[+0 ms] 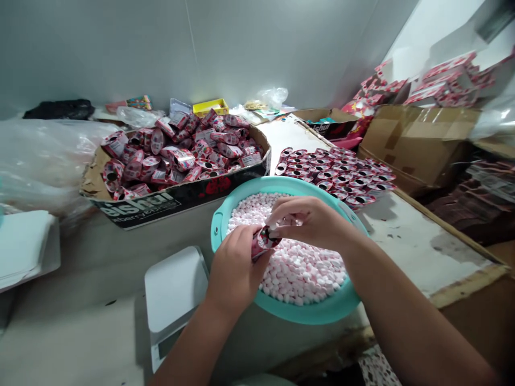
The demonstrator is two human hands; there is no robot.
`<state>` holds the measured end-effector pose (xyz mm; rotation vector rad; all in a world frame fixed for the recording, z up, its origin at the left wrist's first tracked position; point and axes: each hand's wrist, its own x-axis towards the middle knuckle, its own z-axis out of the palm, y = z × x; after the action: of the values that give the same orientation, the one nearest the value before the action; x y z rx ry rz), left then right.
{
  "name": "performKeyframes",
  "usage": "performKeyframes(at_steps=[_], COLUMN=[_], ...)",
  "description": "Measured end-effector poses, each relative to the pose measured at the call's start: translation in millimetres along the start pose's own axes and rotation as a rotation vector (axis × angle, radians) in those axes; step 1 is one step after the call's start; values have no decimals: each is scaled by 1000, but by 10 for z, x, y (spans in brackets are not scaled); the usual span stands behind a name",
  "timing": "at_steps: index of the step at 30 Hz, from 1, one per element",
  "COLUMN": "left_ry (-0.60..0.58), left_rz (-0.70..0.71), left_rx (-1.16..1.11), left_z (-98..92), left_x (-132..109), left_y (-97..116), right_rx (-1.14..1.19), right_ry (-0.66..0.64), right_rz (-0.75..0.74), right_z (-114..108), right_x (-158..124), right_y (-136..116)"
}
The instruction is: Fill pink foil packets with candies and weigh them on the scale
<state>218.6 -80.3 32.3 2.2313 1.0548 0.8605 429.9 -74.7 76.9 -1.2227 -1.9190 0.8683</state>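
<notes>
A turquoise basin (314, 316) holds a heap of small pale pink candies (301, 273). Over its left part, my left hand (237, 262) is wrapped round a small red and pink packet (262, 242), whose oval opening faces up and to the right. The fingers of my right hand (309, 220) are pinched together at that opening, with a small whitish piece between the fingertips, seemingly a candy. How full the packet is cannot be seen.
Behind the basin on the left, a cardboard tray (169, 209) is piled with similar packets. Upright open packets (338, 171) stand in rows at the back right. A white scale (173, 289) lies left of the basin. Brown boxes (418, 139) are at the right.
</notes>
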Motion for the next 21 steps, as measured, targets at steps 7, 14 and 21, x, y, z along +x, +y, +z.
performKeyframes(at_steps=[7, 14, 21], left_ry=[1, 20, 22], left_rz=[10, 38, 25], left_rx=[-15, -37, -38], left_z=[-2, -8, 6], left_x=[-19, -36, -37], left_y=[-13, -37, -42], right_rx=[36, 261, -134], right_ry=[-23, 76, 114], right_rz=[-114, -12, 343], right_z=[-1, -60, -110], right_x=[9, -89, -94], right_y=[-13, -78, 145])
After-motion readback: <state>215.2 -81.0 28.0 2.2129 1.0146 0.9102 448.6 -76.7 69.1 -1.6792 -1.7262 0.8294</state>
